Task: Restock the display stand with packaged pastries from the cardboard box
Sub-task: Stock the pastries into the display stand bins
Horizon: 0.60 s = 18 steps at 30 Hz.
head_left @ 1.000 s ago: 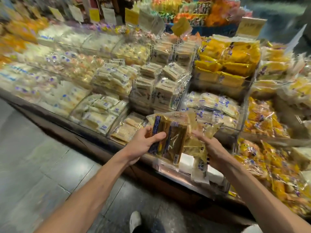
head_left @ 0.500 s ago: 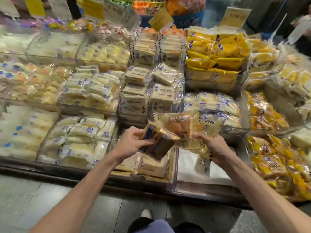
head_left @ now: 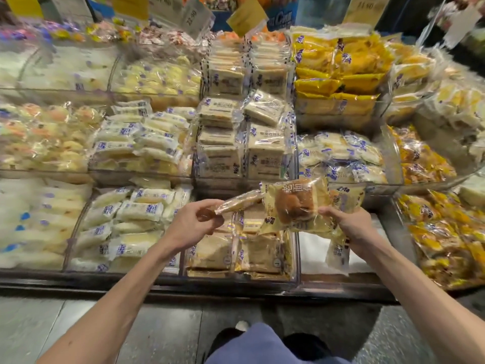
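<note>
Cellophane-wrapped pastries are held above the front row of the display stand (head_left: 236, 285), four in all as far as can be counted. One thin packet (head_left: 240, 202), seen edge-on, is pinched at its end by the left hand (head_left: 191, 227). The right hand (head_left: 351, 229) grips three: a bun packet (head_left: 296, 206) facing the camera, a second packet (head_left: 346, 197) behind it and a third packet (head_left: 338, 254) dangling below. The two hands are apart, and the thin packet's tip is just beside the bun packet. Beneath them sit two bins, a bin of tan slices (head_left: 236, 250) and a white-lined bin (head_left: 315, 248).
</note>
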Motion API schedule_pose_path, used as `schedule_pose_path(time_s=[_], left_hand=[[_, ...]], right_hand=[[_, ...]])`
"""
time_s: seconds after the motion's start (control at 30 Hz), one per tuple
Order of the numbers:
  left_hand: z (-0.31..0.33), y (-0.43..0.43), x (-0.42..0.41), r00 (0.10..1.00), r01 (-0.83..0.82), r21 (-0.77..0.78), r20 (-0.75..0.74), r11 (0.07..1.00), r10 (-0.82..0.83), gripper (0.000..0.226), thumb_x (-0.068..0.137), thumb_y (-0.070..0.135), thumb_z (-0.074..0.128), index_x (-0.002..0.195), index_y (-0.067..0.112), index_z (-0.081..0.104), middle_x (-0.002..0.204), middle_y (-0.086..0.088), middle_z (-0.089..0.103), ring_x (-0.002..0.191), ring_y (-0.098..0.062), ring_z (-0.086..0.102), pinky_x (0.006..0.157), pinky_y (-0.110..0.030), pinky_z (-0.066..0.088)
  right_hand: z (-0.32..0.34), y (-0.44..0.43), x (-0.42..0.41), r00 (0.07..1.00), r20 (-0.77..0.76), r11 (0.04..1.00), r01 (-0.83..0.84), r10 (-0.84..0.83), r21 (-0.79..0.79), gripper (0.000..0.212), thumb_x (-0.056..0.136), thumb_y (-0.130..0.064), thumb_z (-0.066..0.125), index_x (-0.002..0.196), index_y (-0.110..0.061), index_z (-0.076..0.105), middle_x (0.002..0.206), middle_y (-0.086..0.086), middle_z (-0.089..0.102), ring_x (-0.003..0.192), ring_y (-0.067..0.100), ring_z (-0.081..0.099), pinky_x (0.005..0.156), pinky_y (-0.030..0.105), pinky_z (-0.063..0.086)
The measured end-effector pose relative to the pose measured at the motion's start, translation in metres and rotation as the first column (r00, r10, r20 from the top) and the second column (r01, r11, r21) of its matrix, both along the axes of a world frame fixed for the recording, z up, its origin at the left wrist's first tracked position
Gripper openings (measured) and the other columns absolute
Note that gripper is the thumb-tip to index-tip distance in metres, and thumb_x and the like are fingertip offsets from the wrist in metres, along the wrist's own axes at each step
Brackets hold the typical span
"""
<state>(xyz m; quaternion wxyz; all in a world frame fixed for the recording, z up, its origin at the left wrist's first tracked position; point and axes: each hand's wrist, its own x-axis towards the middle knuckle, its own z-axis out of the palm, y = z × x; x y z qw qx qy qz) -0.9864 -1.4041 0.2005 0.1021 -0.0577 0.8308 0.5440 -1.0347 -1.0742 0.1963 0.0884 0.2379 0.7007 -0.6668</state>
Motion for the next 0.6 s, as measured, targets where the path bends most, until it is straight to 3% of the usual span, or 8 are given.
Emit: schedule_pose_path(time_s=[0.1,0.17,0.23,0.33,0.4,0.5,0.6], left_hand=[[-0.007,-0.006,-0.01,0.992,-0.045,0.173,0.124,0.984,0.024,0.037,0.091,-0.008,0.053,0.113,0.017,0.069,0.111,-0.002,0.07,0.095,-0.016,0.069,0.073,-0.03,0.06],[-0.014,-0.008,-0.017,0.987,-0.08,0.217,0.156,0.973,0.046,0.027,0.094,-0.003,0.049,0.106,0.008,0.071,0.112,-0.004,0.069,0.099,-0.021,0.067,0.077,-0.035,0.059],[-0.019,-0.009,-0.02,0.986,-0.109,0.227,0.147,0.968,0.076,0.015,0.096,0.008,0.057,0.098,0.007,0.072,0.1,-0.009,0.07,0.086,-0.025,0.067,0.076,-0.042,0.059],[-0.028,-0.012,-0.026,0.993,-0.072,0.037,0.097,0.997,0.069,0.009,0.089,0.008,0.068,0.097,0.009,0.063,0.095,-0.012,0.067,0.073,-0.02,0.067,0.074,-0.041,0.059],[-0.032,-0.016,-0.036,0.993,-0.055,-0.056,0.101,0.997,0.06,0.026,0.089,0.003,0.067,0.106,0.011,0.05,0.101,-0.009,0.062,0.083,-0.022,0.069,0.076,-0.039,0.061],[-0.033,-0.029,-0.059,0.988,0.004,-0.079,0.157,0.997,0.008,0.049,0.088,-0.003,0.065,0.119,0.019,0.034,0.106,-0.008,0.058,0.09,-0.027,0.068,0.074,-0.042,0.061],[-0.036,-0.039,-0.082,0.976,0.197,-0.267,0.147,0.943,-0.162,0.037,0.088,-0.002,0.065,0.113,0.02,0.049,0.108,-0.003,0.064,0.098,-0.021,0.065,0.073,-0.031,0.058]], right_hand=[[0.002,-0.001,0.001,1.0,-0.024,1.0,0.006,-0.005,0.02,0.021,0.076,-0.009,0.083,0.084,-0.018,0.067,0.085,0.001,0.072,0.082,0.02,0.068,0.076,0.037,0.055],[0.003,-0.002,0.002,1.0,-0.026,0.999,0.0,0.001,0.038,0.021,0.076,-0.01,0.083,0.085,-0.019,0.067,0.087,0.0,0.072,0.084,0.021,0.068,0.083,0.04,0.055],[0.002,-0.004,0.002,1.0,-0.023,0.999,-0.003,0.004,0.049,0.02,0.076,-0.01,0.083,0.086,-0.019,0.068,0.088,0.001,0.073,0.086,0.022,0.068,0.086,0.042,0.055],[0.0,-0.007,0.002,1.0,-0.007,0.998,0.001,-0.001,0.058,0.021,0.075,-0.011,0.084,0.09,-0.016,0.07,0.089,0.002,0.074,0.089,0.024,0.07,0.088,0.045,0.056],[-0.002,-0.008,0.002,1.0,0.003,0.998,0.003,-0.004,0.065,0.023,0.075,-0.012,0.085,0.091,-0.016,0.07,0.091,0.004,0.075,0.092,0.026,0.071,0.089,0.047,0.057],[-0.002,-0.01,0.001,1.0,0.005,0.998,0.003,-0.003,0.064,0.022,0.075,-0.012,0.085,0.092,-0.017,0.071,0.092,0.003,0.075,0.093,0.026,0.071,0.089,0.047,0.057],[-0.006,-0.01,0.001,1.0,0.018,0.998,0.0,-0.001,0.065,0.023,0.075,-0.013,0.084,0.093,-0.018,0.071,0.094,0.003,0.076,0.093,0.025,0.071,0.088,0.045,0.057]])
